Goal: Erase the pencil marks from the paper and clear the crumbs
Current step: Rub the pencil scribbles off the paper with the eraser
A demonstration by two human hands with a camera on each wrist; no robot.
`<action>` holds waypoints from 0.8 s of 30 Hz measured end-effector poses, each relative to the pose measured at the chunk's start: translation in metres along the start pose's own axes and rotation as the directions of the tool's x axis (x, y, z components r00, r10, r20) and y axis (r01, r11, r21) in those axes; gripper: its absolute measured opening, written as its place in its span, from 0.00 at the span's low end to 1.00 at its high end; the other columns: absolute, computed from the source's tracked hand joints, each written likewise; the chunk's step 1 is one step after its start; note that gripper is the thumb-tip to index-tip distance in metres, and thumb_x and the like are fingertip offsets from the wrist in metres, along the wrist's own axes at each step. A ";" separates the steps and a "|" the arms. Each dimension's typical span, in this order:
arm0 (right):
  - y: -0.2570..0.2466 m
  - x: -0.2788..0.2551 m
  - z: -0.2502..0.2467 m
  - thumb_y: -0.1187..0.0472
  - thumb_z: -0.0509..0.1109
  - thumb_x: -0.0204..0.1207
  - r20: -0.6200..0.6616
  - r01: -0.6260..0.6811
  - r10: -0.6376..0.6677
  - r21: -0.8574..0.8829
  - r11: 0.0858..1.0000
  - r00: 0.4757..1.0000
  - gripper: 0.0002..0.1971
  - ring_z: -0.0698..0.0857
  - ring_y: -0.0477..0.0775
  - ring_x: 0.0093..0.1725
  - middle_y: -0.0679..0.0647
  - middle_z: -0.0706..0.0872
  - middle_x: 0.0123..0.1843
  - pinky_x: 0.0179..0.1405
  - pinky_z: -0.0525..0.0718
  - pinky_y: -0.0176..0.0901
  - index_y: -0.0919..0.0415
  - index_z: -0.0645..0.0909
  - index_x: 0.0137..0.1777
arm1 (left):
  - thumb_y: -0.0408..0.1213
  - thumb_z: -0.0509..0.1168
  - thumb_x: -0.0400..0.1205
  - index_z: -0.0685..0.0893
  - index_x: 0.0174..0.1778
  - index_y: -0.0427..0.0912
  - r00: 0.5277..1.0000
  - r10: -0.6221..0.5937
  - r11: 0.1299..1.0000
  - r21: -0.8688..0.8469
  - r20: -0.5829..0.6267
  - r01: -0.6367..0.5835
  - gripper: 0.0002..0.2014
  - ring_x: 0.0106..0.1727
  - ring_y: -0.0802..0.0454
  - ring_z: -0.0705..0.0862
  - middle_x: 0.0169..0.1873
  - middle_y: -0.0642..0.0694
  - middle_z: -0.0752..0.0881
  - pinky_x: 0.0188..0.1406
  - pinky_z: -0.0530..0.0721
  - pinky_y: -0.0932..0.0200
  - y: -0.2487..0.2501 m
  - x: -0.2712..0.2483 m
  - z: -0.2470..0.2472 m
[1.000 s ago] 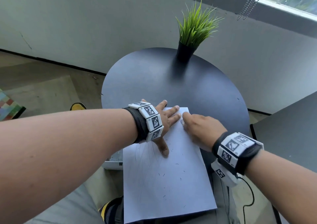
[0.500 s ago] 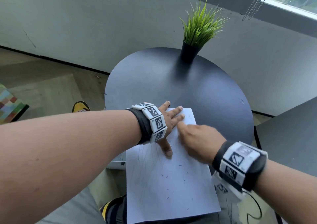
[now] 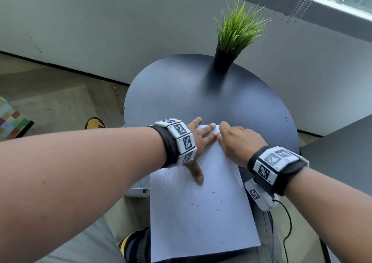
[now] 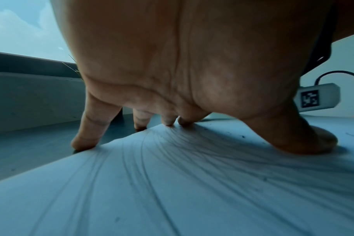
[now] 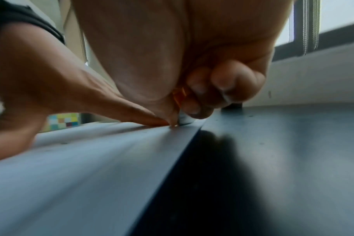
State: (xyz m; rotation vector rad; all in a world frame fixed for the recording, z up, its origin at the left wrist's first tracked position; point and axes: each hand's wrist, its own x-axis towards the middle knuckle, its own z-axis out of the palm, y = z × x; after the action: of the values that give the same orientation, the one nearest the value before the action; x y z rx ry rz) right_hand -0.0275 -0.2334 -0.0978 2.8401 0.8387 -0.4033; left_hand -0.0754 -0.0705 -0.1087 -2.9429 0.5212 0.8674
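Note:
A white sheet of paper (image 3: pixel 201 212) lies on the round dark table (image 3: pixel 191 93), its near end hanging over the table's front edge. Faint pencil lines (image 4: pixel 152 167) run along its left part, and small dark crumbs (image 3: pixel 213 192) are scattered over the middle. My left hand (image 3: pixel 199 140) lies flat with spread fingers on the paper's far left corner. My right hand (image 3: pixel 237 140) has curled fingers and pinches a small white eraser (image 5: pixel 185 119) against the paper's far right corner, right beside the left fingertips.
A black pot with green grass-like plant (image 3: pixel 231 41) stands at the table's far side. A second dark tabletop (image 3: pixel 346 152) is at the right. A cable (image 3: pixel 285 228) hangs from my right wrist. A white box (image 3: pixel 138 190) sits under the paper's left edge.
My right hand with the eraser slid left toward the left fingers half a second ago, then back right to the paper's far corner. The left hand stayed pressing the paper.

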 end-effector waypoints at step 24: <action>-0.008 -0.027 0.005 0.53 0.55 0.84 0.057 0.341 -0.337 -0.155 0.927 0.940 0.05 0.80 0.62 0.40 0.47 0.67 0.43 0.27 0.76 0.50 0.49 0.61 0.54 | 0.85 0.66 0.53 0.34 0.86 0.54 0.998 -0.022 1.000 0.002 -0.059 0.022 0.74 0.87 0.39 0.36 0.86 0.55 0.33 0.79 0.49 0.22 -0.025 0.001 0.003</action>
State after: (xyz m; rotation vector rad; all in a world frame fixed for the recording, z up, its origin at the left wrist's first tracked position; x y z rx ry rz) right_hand -0.0549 -0.2422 -0.0951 2.5334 1.2996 -0.3950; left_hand -0.0683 -0.0473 -0.1138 -2.9733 0.4918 0.7793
